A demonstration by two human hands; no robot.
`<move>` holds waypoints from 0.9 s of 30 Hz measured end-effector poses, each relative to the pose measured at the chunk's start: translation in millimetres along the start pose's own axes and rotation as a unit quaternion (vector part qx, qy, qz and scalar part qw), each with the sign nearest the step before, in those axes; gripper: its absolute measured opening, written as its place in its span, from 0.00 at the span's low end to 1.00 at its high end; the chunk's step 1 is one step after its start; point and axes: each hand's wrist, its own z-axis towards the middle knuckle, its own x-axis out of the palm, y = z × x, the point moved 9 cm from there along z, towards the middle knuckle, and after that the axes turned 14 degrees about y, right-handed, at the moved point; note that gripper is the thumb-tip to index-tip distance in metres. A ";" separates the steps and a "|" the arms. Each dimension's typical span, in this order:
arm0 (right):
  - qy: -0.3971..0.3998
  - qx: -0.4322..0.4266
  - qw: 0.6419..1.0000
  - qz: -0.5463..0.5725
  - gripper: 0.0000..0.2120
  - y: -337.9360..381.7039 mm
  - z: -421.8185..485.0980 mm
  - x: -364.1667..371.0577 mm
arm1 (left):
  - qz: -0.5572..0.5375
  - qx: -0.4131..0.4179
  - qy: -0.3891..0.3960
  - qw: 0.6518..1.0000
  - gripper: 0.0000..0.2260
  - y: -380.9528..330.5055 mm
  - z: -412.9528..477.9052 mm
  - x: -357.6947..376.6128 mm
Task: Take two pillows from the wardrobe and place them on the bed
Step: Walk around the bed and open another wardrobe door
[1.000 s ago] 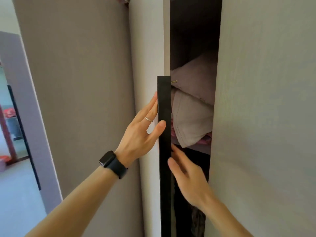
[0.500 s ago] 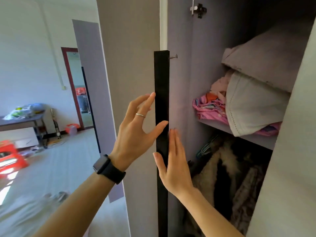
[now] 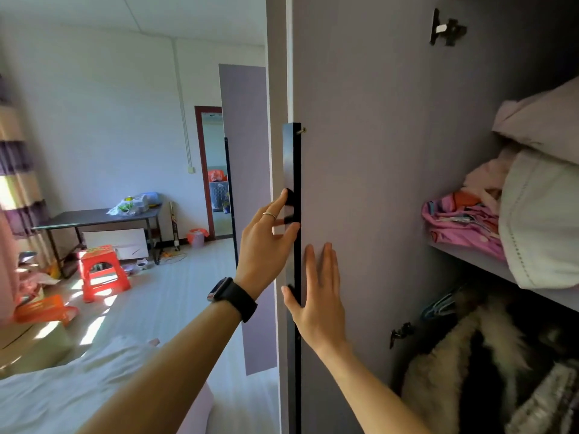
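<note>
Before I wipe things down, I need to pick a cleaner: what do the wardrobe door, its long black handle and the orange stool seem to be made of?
Door: probably laminated board, matte grey-lilac with faint even grain. Handle: glossy black, plastic or lacquered wood; it mirrors the left hand. Stool: likely moulded plastic, shiny orange-red with a patterned top.
</note>
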 end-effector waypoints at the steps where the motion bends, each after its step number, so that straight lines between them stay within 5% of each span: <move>1: 0.001 0.002 1.000 0.000 0.44 0.0 1.3 0.1 | -0.007 -0.001 0.004 1.000 0.28 2.5 -1.2 1.6; 11: 0.045 -0.006 0.999 -0.005 0.28 -47.1 -76.9 -55.6 | -0.131 -0.038 0.005 0.991 0.15 11.7 -63.2 32.6; 17: -0.021 0.099 0.989 -0.112 0.21 -116.5 -182.8 -144.6 | -0.216 -0.050 0.196 0.955 0.13 -6.9 -100.7 160.0; 22: -0.110 0.155 0.949 -0.252 0.19 -129.3 -238.3 -236.6 | -0.256 -0.011 0.394 0.883 0.12 -67.8 -108.5 284.0; 27: -0.189 0.211 0.882 -0.377 0.19 -118.7 -260.1 -326.6 | -0.275 0.078 0.440 0.851 0.21 -147.8 -99.0 354.0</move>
